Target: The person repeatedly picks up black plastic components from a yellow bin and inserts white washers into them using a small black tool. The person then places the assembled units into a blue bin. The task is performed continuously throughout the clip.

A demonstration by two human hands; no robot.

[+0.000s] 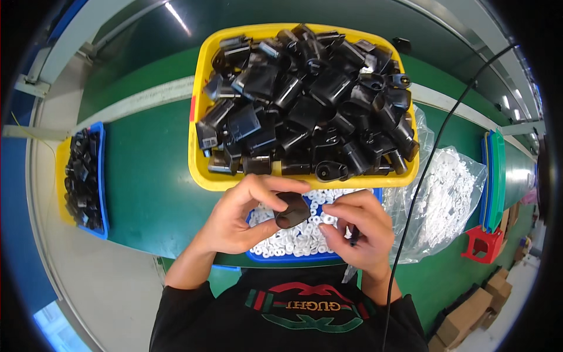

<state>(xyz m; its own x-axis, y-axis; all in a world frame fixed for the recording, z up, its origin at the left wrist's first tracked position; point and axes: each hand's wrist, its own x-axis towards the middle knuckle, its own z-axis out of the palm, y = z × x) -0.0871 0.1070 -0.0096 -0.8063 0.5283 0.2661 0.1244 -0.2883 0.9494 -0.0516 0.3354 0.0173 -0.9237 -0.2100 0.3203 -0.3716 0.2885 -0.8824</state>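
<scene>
My left hand grips a glossy black plastic housing between thumb and fingers, its open end tilted toward me. Just to the right, my right hand has its fingers curled in with thumb and forefinger close together; what lies between them I cannot make out. Part of a small dark object shows inside that hand. Beneath both hands is a blue tray filled with small white rings. Beyond my hands stands a yellow bin heaped with similar black housings.
A blue-rimmed bin of black parts stands at the left on the green table. To the right lies a clear bag of white rings, near upright green and blue trays. A black cable hangs across the right side.
</scene>
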